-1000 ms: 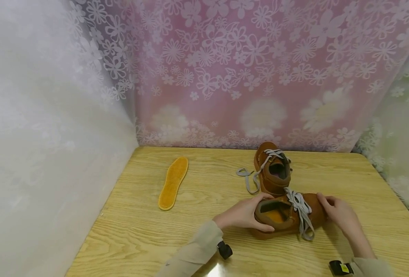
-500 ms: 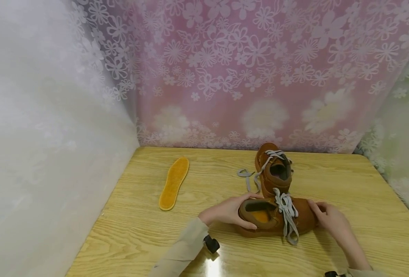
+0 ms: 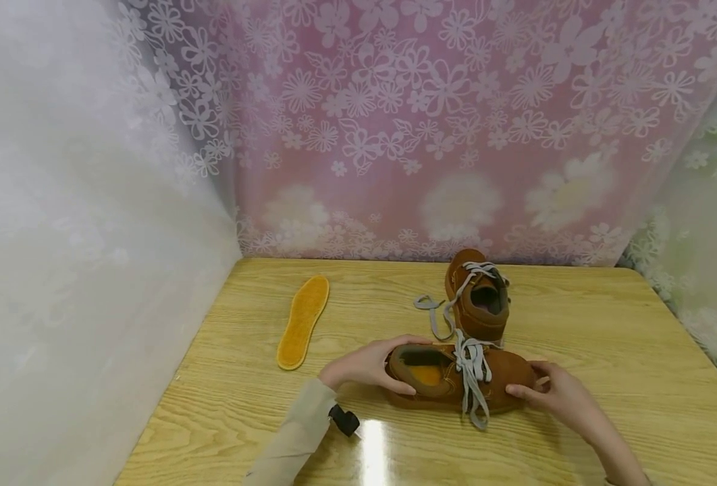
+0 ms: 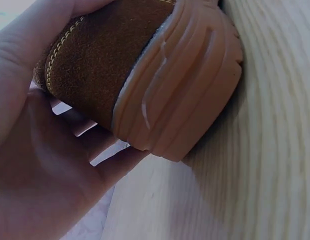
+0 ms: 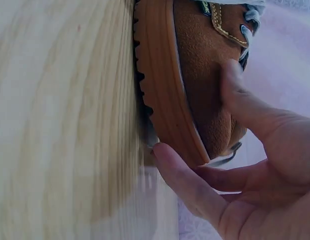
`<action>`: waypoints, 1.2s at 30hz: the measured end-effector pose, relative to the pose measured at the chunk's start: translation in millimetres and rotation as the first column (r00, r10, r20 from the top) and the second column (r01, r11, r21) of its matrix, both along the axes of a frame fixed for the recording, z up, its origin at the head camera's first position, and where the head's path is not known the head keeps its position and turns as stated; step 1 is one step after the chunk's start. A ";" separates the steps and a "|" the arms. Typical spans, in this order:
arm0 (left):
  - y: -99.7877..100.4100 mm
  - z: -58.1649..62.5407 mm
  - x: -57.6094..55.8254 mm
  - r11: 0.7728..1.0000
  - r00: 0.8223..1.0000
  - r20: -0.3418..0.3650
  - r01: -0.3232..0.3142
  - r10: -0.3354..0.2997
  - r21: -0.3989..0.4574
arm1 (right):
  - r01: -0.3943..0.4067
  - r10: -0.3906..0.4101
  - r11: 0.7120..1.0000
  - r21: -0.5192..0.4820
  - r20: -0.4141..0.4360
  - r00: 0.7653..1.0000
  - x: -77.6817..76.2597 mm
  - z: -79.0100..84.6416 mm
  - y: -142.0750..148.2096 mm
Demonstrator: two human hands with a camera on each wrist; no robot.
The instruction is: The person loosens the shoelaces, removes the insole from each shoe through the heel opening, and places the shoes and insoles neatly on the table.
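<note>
A brown suede shoe [image 3: 504, 374] with grey laces lies sideways near the front of the table, toe to the right, an orange insole [image 3: 425, 374] inside it. My left hand [image 3: 370, 366] grips its heel, thumb on the near side and fingers around the far side. At the toe, my right hand [image 3: 562, 395] holds the shoe, the thumb on the upper and a finger at the sole's edge in the right wrist view. The left wrist view shows the tan rubber sole [image 4: 180, 85] at the heel, close to the tabletop.
Behind the held shoe stands a second brown shoe [image 3: 462, 297], its loose grey lace [image 3: 434, 317] trailing left on the wooden table [image 3: 225, 405]. A separate orange insole [image 3: 304, 320] lies at the left. Flowered curtains [image 3: 395, 135] hang behind the table and at its sides.
Both hands have moved the near shoe leftward along the table, and it lies more squarely sideways. My right thumb has shifted to the near side of the toe.
</note>
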State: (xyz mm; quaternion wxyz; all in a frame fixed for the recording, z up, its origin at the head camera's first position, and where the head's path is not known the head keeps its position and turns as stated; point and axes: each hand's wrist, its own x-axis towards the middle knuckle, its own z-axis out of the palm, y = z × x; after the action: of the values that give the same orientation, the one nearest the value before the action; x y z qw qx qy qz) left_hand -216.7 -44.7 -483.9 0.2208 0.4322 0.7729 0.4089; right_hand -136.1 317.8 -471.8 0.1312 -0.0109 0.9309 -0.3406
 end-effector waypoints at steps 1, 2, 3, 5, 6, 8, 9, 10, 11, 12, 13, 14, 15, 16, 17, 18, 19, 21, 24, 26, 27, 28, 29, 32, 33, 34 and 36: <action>-3.3 0.4 -0.3 1.000 1.000 0.005 0.000 0.000 0.000 | -0.012 0.012 1.000 -0.008 -0.012 1.000 0.8 -0.3 -2.3; -6.4 0.8 -0.7 1.000 1.000 0.008 0.002 -0.002 0.001 | -0.023 0.023 1.000 -0.018 -0.021 1.000 1.4 -0.4 -4.7; -9.5 1.2 -1.0 1.000 1.000 0.009 0.004 -0.004 0.003 | -0.035 0.034 0.999 -0.030 -0.030 0.999 1.8 -0.7 -7.0; -15.7 1.8 -1.5 1.000 1.000 0.010 0.006 -0.006 0.006 | -0.049 0.047 0.998 -0.050 -0.039 0.998 2.2 -1.6 -12.3; -18.9 1.8 -1.7 1.000 1.000 0.013 0.007 -0.007 0.008 | -0.058 0.055 0.997 -0.052 -0.045 0.997 1.7 -1.9 -15.1; -24.6 1.8 -2.2 1.000 1.000 0.011 0.002 -0.002 0.007 | -0.069 0.066 0.996 -0.054 -0.056 0.996 1.4 -2.1 -20.4; -27.5 1.5 -2.5 1.000 1.000 0.011 -0.003 0.003 0.006 | -0.072 0.068 0.996 -0.050 -0.062 0.996 1.0 -2.2 -23.1; -30.0 1.2 -2.9 1.000 1.000 0.017 -0.008 0.008 0.005 | -0.066 0.063 0.997 -0.047 -0.061 0.996 1.0 -2.4 -25.9; -32.5 0.8 -3.4 1.000 1.000 0.020 -0.010 0.010 0.006 | -0.067 0.064 0.997 -0.040 -0.067 0.996 0.5 -2.6 -28.4; -34.8 0.5 -4.0 1.000 1.000 0.022 -0.013 0.013 0.005 | -0.067 0.065 0.997 -0.032 -0.074 0.995 0.2 -2.6 -30.9; -37.0 0.3 -4.5 1.000 1.000 0.024 -0.016 0.016 0.004 | -0.066 0.063 0.997 -0.029 -0.077 0.995 0.3 -2.8 -33.4; -39.1 0.1 -5.1 1.000 0.999 0.029 -0.016 0.016 0.004 | -0.065 0.063 0.998 -0.022 -0.084 0.994 0.1 -2.7 -35.8; -41.4 -0.4 -5.8 1.000 0.999 0.031 -0.016 0.016 0.003 | -0.061 0.060 0.998 -0.016 -0.089 0.994 -0.2 -2.9 -38.2; -43.6 -0.7 -6.2 1.000 0.999 0.033 -0.017 0.017 0.004 | -0.058 0.057 0.998 -0.010 -0.093 0.994 -0.4 -3.1 -40.7; -46.1 -0.6 -6.6 1.000 0.999 0.029 -0.018 0.018 0.003 | -0.060 0.059 0.998 -0.004 -0.099 0.993 -0.6 -3.1 -43.2; -48.6 -0.6 -7.0 1.000 0.999 0.030 -0.020 0.019 0.004 | -0.058 0.058 0.998 0.003 -0.101 0.993 -1.1 -3.2 -45.8; -51.3 -0.5 -7.4 1.000 0.999 0.032 -0.020 0.020 0.007 | -0.059 0.060 0.998 0.012 -0.105 0.993 -1.6 -3.3 -48.4; -56.5 -0.3 -8.0 1.000 0.999 0.030 -0.025 0.025 0.008 | -0.059 0.062 0.998 0.025 -0.112 0.992 -2.7 -3.3 -53.6; -64.3 1.0 -9.1 0.999 0.998 0.042 -0.038 0.038 0.002 | -0.066 0.072 0.997 0.044 -0.135 0.988 -4.9 -3.4 -61.7; -68.8 1.9 -9.8 0.999 0.997 0.052 -0.050 0.050 -0.001 | -0.067 0.074 0.996 0.051 -0.153 0.985 -6.1 -3.7 -66.4; -70.9 1.9 -10.5 0.999 0.997 0.052 -0.053 0.052 0.002 | -0.067 0.076 0.996 0.057 -0.161 0.984 -6.8 -4.1 -68.5; -72.8 2.2 -11.1 0.998 0.997 0.059 -0.058 0.057 0.004 | -0.068 0.077 0.996 0.060 -0.167 0.983 -7.7 -4.5 -70.5; -74.4 6.3 -9.8 0.998 0.996 0.066 -0.065 0.065 0.001 | -0.070 0.080 0.996 0.063 -0.174 0.981 -8.7 -4.9 -72.3; -80.6 4.1 -12.6 0.996 0.993 0.084 -0.087 0.085 0.022 | -0.071 0.084 0.994 0.077 -0.177 0.981 -12.3 -6.1 -77.5; -82.3 3.1 -13.5 0.995 0.992 0.088 -0.098 0.096 0.025 | -0.072 0.086 0.994 0.081 -0.176 0.981 -13.5 -6.3 -78.9; -83.6 2.4 -14.0 0.994 0.990 0.095 -0.110 0.107 0.024 | -0.072 0.087 0.994 0.085 -0.177 0.980 -14.4 -6.3 -80.1; -85.9 -3.9 -17.1 0.992 0.988 0.096 -0.124 0.121 0.035 | -0.069 0.085 0.993 0.095 -0.175 0.981 -15.6 -6.1 -81.8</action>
State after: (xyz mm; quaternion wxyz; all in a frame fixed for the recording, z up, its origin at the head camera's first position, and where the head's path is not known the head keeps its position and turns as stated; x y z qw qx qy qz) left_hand -233.7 -130.6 -487.8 0.2223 0.3687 0.7782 0.4572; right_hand -151.7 236.0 -478.0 0.0607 -0.0714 0.9520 -0.2913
